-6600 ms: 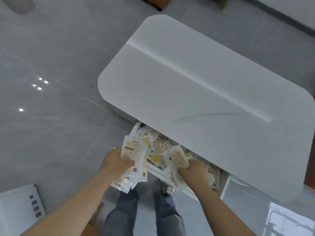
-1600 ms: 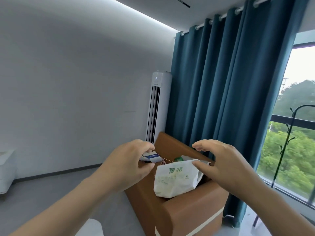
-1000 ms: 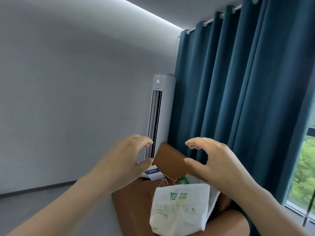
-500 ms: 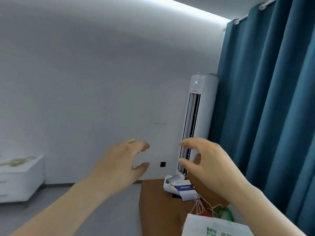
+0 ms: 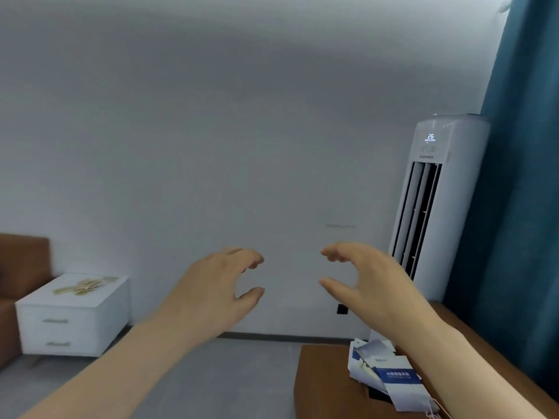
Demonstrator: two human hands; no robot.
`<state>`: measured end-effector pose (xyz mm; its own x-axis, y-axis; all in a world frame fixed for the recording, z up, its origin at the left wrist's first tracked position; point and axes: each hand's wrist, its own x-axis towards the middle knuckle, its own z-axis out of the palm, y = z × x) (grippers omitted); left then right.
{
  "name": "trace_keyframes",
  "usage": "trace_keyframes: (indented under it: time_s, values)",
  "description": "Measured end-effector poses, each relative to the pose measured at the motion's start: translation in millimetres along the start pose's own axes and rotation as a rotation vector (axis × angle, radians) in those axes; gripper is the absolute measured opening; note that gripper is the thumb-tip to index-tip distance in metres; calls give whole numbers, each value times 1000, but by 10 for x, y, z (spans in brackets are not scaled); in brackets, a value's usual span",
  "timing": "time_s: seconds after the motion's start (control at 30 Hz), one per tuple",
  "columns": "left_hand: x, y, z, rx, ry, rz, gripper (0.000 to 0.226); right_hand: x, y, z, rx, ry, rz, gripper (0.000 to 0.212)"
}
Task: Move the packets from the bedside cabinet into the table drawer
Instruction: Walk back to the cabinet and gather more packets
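Left hand (image 5: 217, 285) and right hand (image 5: 363, 282) empty, fingers (image 5: 242, 257) released; packets (image 5: 84, 285) at eight o'clock atop bedside cabinet (image 5: 72, 325) likely light, slippery: pinch edges

White cabinet (image 5: 72, 316), teal curtain (image 5: 520, 176), brown table (image 5: 326, 385).
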<state>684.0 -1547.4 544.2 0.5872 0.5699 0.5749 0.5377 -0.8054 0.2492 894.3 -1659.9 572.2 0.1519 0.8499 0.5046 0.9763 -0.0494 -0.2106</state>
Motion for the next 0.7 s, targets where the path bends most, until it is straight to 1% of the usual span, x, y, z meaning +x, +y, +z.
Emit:
trace_keyframes:
  time_s: [0.2, 0.4, 0.7]
  values:
    - [677, -563, 440, 51, 29, -91, 39, 959, 443, 633, 59, -27, -70, 45]
    - [1230, -1076, 837, 114, 34, -222, 39, 1912, 797, 1206, 121, -75, -161, 44]
    - [1686, -2081, 1259, 182, 26, -407, 42, 3099, 819, 2283, 225, -191, -285, 42]
